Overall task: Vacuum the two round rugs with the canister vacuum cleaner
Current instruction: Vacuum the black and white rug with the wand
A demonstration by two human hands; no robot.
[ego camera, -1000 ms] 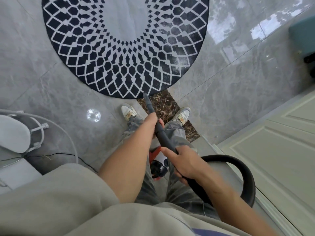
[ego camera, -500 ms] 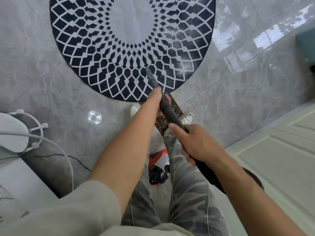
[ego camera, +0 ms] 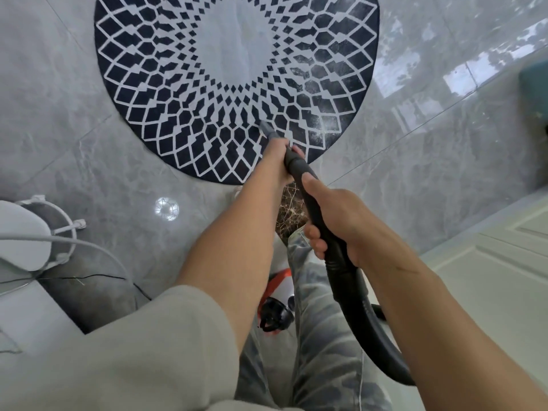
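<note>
Two grips on the hose: left hand curled round it behind the nozzle, right hand wrapped further back. I read nozzle at the rug, 6 o'clock side.

The rug is cut off at its far edge, the nozzle on it is blurred, and the canister near it hides mostly behind legs.

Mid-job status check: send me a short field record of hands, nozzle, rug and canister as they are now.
left hand: grips wand near its front end
right hand: grips wand further back, by the hose
nozzle: at rug's near part; contact cannot be told
rug: round, black and white; pale dusty patch on its right
canister: red and white, only partly visible
</note>
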